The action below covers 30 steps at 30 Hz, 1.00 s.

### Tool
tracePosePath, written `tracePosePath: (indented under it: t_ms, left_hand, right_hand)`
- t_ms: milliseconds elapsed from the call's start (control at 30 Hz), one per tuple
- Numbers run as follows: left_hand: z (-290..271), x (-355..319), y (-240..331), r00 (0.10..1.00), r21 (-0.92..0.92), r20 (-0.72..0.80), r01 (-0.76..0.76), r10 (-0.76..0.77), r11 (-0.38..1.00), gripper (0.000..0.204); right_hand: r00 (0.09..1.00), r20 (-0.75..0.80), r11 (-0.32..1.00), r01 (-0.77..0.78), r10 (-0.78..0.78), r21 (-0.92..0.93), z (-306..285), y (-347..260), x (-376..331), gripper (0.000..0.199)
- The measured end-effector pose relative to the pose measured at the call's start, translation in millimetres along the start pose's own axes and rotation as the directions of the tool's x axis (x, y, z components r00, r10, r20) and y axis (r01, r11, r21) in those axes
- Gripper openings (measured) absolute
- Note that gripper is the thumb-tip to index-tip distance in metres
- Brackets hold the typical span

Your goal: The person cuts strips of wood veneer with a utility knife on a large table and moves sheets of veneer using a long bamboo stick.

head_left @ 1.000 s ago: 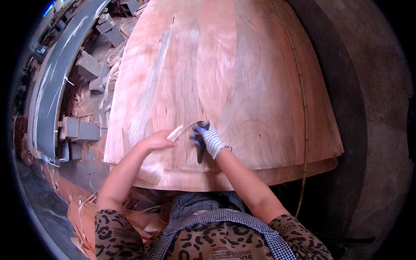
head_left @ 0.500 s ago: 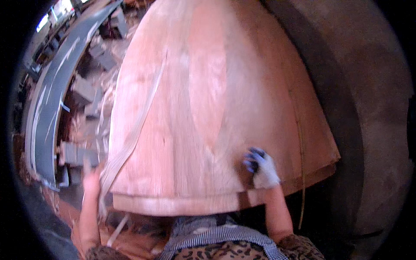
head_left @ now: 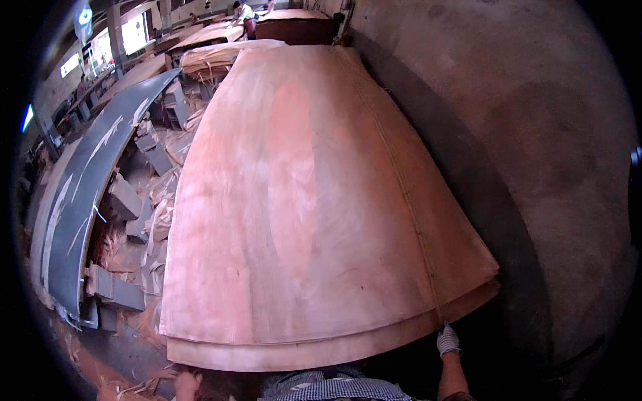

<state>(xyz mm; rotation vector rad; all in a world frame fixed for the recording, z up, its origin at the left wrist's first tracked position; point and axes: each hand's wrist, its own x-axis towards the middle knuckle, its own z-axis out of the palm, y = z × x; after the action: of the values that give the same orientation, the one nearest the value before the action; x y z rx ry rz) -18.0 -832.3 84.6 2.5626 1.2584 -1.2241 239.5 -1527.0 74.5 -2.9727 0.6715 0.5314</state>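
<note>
A broad stack of thin wood veneer sheets (head_left: 221, 267) lies before me, the top sheet set back from the front edge of the one below. Along its right side runs a long thin stick (head_left: 403, 184), its near end at the stack's front edge. There my right hand (head_left: 448, 341), in a pale glove with dark fingertips, is closed around the stick's end. My left hand (head_left: 188, 385), bare, is low beside the front left corner, close to loose veneer strips (head_left: 137, 386). Its fingers are blurred and partly cut off by the picture's edge.
To the left stretches a long dark panel (head_left: 100, 180) with scraps on it. Grey blocks (head_left: 124, 197) and veneer scraps (head_left: 160, 217) litter the floor between. A wall (head_left: 568, 167) rises on the right. More stacks (head_left: 294, 28) and a person (head_left: 246, 19) are at the far end.
The pale veneer strip on the sheet's left side is gone from the surface. My left hand has dropped lower; my right hand has moved from above the sheet to the stick's near end. The view tilts farther up.
</note>
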Motion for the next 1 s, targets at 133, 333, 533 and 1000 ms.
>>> tracePosePath:
  t_ms: [133,333,533,1000]
  left_hand:
    - [-64.6,-22.5,75.5,0.905,-0.232,-0.400,-0.252,0.144,0.939,0.032]
    - [-100.2,-48.8,173.3,0.609,-0.142,-0.653,-0.683,0.451,0.717,0.022]
    - [-80.6,-55.9,185.1,0.579,-0.123,-0.673,-0.701,0.460,0.702,0.021]
    - [-22.1,-22.6,262.9,0.673,-0.024,-0.399,-0.687,0.623,0.727,0.071]
  right_hand:
    - [0.982,-0.180,0.976,0.098,-0.063,0.195,-22.9,-20.7,-19.5,0.039]
    - [0.926,-0.363,0.823,0.282,-0.100,0.492,-19.2,-5.8,15.2,0.033]
    - [0.958,-0.278,0.826,0.210,-0.067,0.523,-51.8,-0.3,-17.0,0.030]
    - [0.987,-0.146,0.963,-0.029,0.071,0.268,-46.6,197.4,-163.4,0.035]
